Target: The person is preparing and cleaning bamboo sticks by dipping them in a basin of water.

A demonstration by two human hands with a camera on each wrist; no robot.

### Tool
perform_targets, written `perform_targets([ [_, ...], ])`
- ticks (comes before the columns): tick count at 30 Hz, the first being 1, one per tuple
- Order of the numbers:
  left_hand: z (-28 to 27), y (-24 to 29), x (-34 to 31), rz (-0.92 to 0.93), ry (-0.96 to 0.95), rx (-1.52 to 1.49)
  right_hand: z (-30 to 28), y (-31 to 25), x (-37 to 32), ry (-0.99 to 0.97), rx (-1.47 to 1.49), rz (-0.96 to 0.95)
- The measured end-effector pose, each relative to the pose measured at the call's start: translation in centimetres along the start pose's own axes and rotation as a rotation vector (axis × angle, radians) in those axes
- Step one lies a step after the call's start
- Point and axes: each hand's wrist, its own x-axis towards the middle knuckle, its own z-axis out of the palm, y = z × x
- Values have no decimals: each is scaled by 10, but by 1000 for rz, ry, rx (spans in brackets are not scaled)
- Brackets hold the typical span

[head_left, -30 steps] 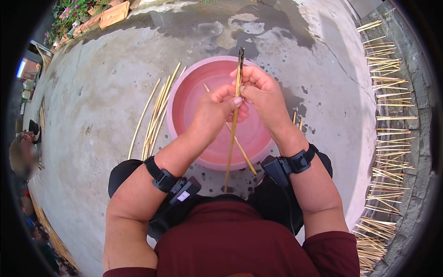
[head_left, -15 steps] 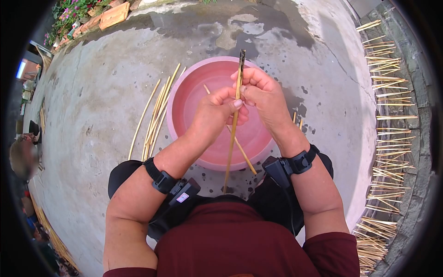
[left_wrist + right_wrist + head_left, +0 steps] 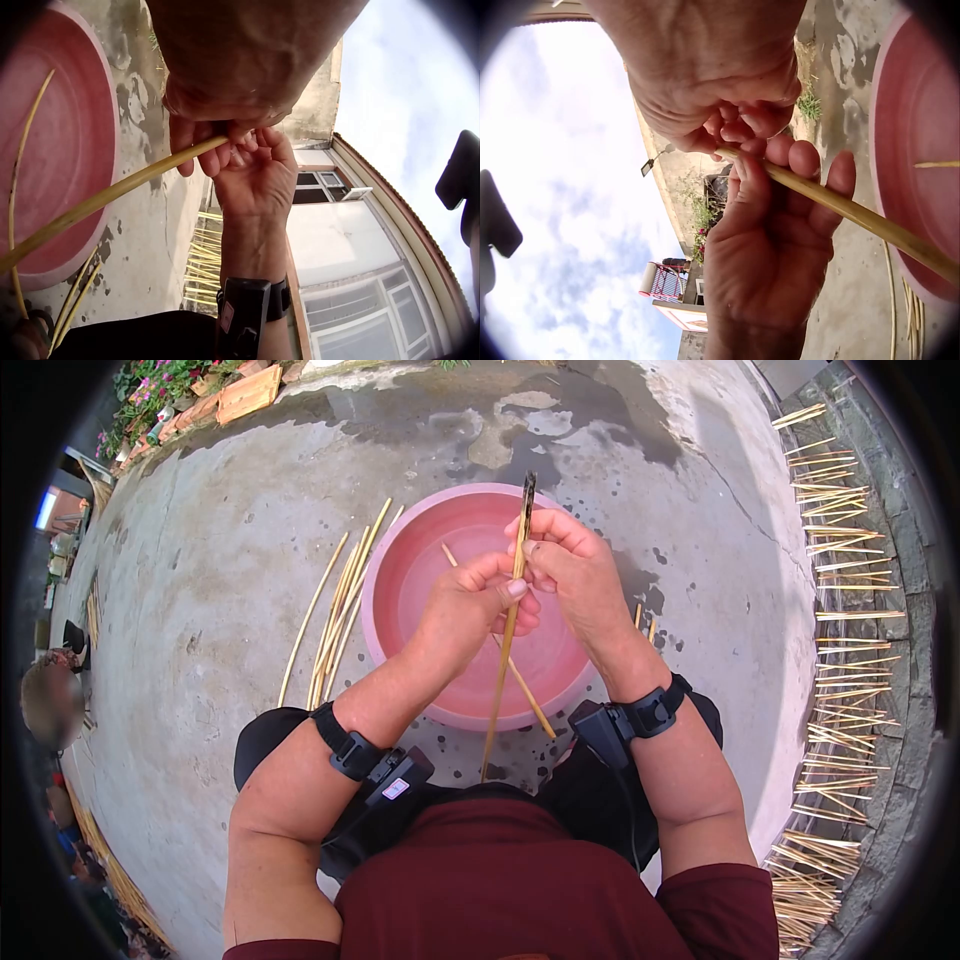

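Observation:
A long yellowish stick (image 3: pixel 499 690) with a blackened upper end stands tilted in front of the body, over the pink basin (image 3: pixel 372 600). My left hand (image 3: pixel 462 602) pinches it between thumb and fingers near its middle. Just above, my right hand (image 3: pixel 575 575) pinches the same stick below the dark part, thumb toward me. The fingertips of both hands lie close together. In the right wrist view, the stick (image 3: pixel 870 217) crosses the left hand's fingers. A second thin stick (image 3: pixel 530 695) lies across the basin, partly hidden behind the left hand.
Several loose sticks (image 3: pixel 348 595) lie on the concrete left of the basin, and two tips (image 3: pixel 652 630) show at its right. Many sticks (image 3: pixel 845 615) line the stone edge at far right. Flowers and bricks (image 3: pixel 248 392) stand at the upper left. Another person is at far left.
The held stick has tilted slightly, its dark top shifting right and down and its lower end left. Both hands keep their pinch with only small movements.

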Motion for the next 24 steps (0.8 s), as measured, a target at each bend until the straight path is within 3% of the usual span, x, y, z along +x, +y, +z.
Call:
perform_targets([
  [3, -1, -1, 1, -6, -8, -12, -1, -2, 0, -4, 34, 7],
  [9, -1, 7, 2, 41, 104, -14, 4, -1, 2, 114, 17, -162],
  [12, -9, 10, 5, 161, 198, -56, -11, 25, 11, 185, -224, -169],
  [18, -37, 17, -6, 194, 315, -125, -69, 148, 42, 127, -1547, -126],
  [24, -73, 16, -21, 60, 431, -249, -124, 280, 40, 21, -1633, 3],
])
